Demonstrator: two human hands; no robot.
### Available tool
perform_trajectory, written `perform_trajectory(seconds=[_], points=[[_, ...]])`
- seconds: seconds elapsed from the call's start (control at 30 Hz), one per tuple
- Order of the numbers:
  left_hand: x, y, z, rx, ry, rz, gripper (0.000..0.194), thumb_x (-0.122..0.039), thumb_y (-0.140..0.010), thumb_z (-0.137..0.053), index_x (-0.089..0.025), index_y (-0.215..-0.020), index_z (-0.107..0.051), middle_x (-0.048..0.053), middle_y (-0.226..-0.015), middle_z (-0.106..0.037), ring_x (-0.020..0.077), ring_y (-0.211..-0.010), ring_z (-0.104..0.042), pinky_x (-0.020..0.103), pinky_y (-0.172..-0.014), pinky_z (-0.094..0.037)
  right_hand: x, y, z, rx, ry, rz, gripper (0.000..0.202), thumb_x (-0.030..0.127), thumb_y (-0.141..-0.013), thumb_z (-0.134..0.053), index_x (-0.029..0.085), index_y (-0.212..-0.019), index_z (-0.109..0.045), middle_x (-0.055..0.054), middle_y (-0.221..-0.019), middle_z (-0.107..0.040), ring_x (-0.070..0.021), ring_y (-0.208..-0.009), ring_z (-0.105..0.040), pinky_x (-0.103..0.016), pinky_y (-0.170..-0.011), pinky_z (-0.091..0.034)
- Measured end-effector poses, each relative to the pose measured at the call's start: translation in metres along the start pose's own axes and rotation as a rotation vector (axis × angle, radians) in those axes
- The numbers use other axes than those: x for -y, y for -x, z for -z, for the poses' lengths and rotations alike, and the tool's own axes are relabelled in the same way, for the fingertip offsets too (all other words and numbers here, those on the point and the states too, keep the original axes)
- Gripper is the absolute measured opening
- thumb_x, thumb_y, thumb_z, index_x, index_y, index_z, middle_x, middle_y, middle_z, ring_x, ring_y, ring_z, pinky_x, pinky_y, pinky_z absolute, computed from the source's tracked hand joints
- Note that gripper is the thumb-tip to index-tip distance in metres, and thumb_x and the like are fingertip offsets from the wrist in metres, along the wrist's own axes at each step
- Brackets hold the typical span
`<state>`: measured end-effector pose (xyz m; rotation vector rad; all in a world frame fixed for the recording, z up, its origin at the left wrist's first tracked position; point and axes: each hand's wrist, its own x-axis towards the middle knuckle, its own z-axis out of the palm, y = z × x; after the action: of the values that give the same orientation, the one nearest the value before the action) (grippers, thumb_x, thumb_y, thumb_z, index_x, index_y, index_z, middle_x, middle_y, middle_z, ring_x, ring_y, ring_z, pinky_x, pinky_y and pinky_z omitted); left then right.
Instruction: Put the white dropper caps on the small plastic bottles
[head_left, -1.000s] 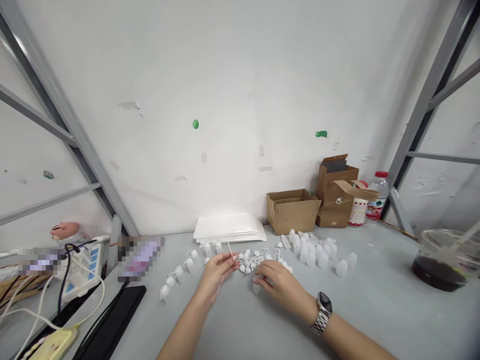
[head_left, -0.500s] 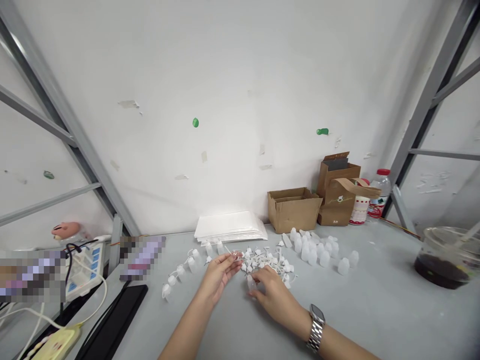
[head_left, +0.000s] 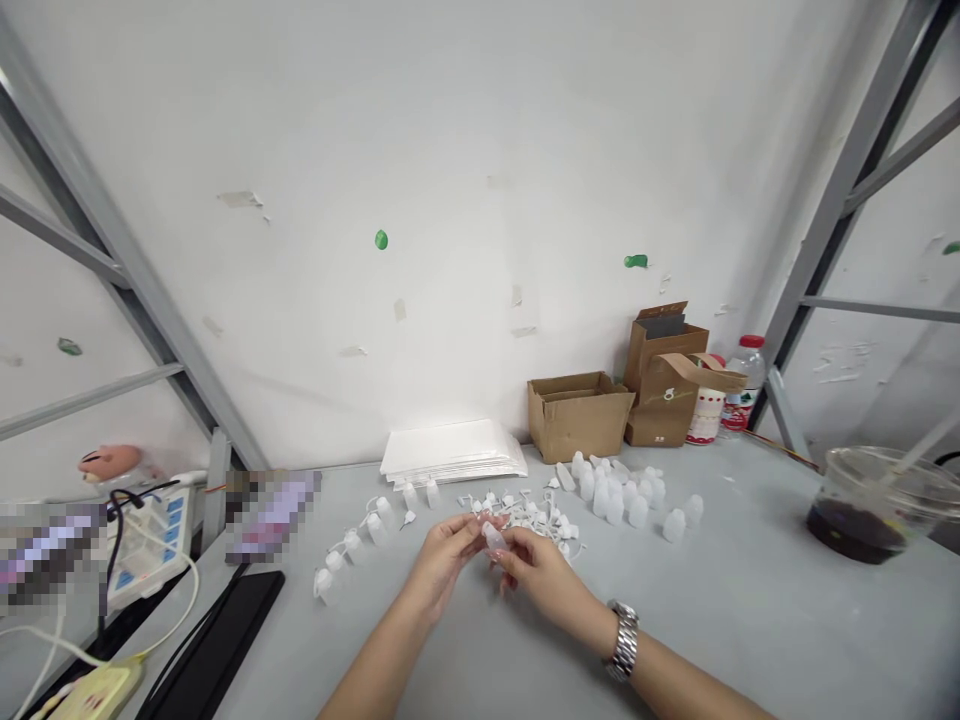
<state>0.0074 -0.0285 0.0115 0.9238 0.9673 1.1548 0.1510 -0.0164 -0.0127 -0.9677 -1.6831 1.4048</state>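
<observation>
In front of the pile of small white caps with straps (head_left: pixel 536 512), my two hands meet over the table. My right hand (head_left: pixel 540 570) pinches a small translucent plastic bottle (head_left: pixel 495 538), tilted, its upper end toward my left fingers. My left hand (head_left: pixel 444 560) has thumb and fingers pressed together at that end; whatever lies between them is too small to make out. To the left, several capped bottles (head_left: pixel 375 528) stand in a slanting row. Bottles without visible caps (head_left: pixel 615 500) cluster to the right of the pile.
Behind the pile lie a stack of white sheets (head_left: pixel 454 452) and an open cardboard box (head_left: pixel 577 425). A brown paper bag (head_left: pixel 664 400) and a water bottle (head_left: pixel 742 395) stand at the back right. A cup of dark drink (head_left: pixel 855 530) is far right; a power strip (head_left: pixel 154 545) lies left.
My right hand has lifted the small bottle from near the table and brought it up to my left fingers. My left hand has drawn slightly nearer to me. The view has shifted a little.
</observation>
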Motion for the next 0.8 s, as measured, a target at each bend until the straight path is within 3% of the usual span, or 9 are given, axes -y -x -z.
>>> perform_trajectory(seconds=[0.23, 0.47, 0.67, 0.73, 0.8], points=[[-0.002, 0.001, -0.002, -0.055, -0.031, -0.054, 0.026, -0.033, -0.063, -0.070, -0.013, -0.078, -0.067, 0.012, -0.092, -0.070, 0.0266, -0.096, -0.059, 0.037, -0.088, -0.039, -0.002, -0.001, 0.003, -0.064, 0.009, -0.003, 0.022, 0.035, -0.068, -0.063, 0.014, -0.074, -0.060, 0.003, -0.056, -0.051, -0.0118, -0.053, -0.049, -0.025, -0.054, -0.038], [-0.002, 0.000, -0.004, -0.067, 0.076, -0.071, 0.029, -0.038, -0.062, -0.069, -0.012, -0.076, -0.067, 0.013, -0.088, -0.070, 0.0244, -0.089, -0.060, 0.033, -0.078, -0.043, 0.012, 0.000, 0.006, 0.063, -0.261, -0.025, 0.036, 0.047, -0.063, -0.066, 0.015, -0.077, -0.063, 0.001, -0.065, -0.059, -0.0108, -0.053, -0.052, -0.026, -0.058, -0.042], [-0.002, 0.003, -0.006, 0.022, 0.122, -0.043, 0.029, -0.037, -0.064, -0.068, -0.011, -0.078, -0.068, 0.013, -0.095, -0.068, 0.0180, -0.071, -0.061, 0.030, -0.067, -0.044, 0.012, 0.005, 0.005, 0.192, -0.538, -0.042, 0.029, 0.040, -0.068, -0.066, 0.012, -0.068, -0.063, -0.001, -0.065, -0.059, -0.0083, -0.053, -0.051, -0.023, -0.057, -0.038], [-0.002, 0.005, -0.005, 0.065, 0.123, -0.026, 0.030, -0.037, -0.066, -0.067, -0.012, -0.081, -0.068, 0.014, -0.099, -0.067, 0.0192, -0.075, -0.061, 0.030, -0.070, -0.045, 0.009, 0.006, 0.004, 0.286, -0.667, -0.075, 0.029, 0.039, -0.070, -0.065, 0.010, -0.068, -0.064, -0.003, -0.066, -0.059, -0.0074, -0.052, -0.050, -0.022, -0.056, -0.037], [-0.002, 0.007, -0.004, 0.104, 0.141, -0.024, 0.030, -0.037, -0.068, -0.066, -0.012, -0.085, -0.068, 0.014, -0.100, -0.067, 0.0225, -0.094, -0.059, 0.032, -0.083, -0.042, 0.006, 0.006, 0.004, 0.352, -0.768, -0.108, 0.029, 0.037, -0.070, -0.065, 0.009, -0.072, -0.064, -0.004, -0.067, -0.060, -0.0070, -0.051, -0.050, -0.022, -0.057, -0.036]])
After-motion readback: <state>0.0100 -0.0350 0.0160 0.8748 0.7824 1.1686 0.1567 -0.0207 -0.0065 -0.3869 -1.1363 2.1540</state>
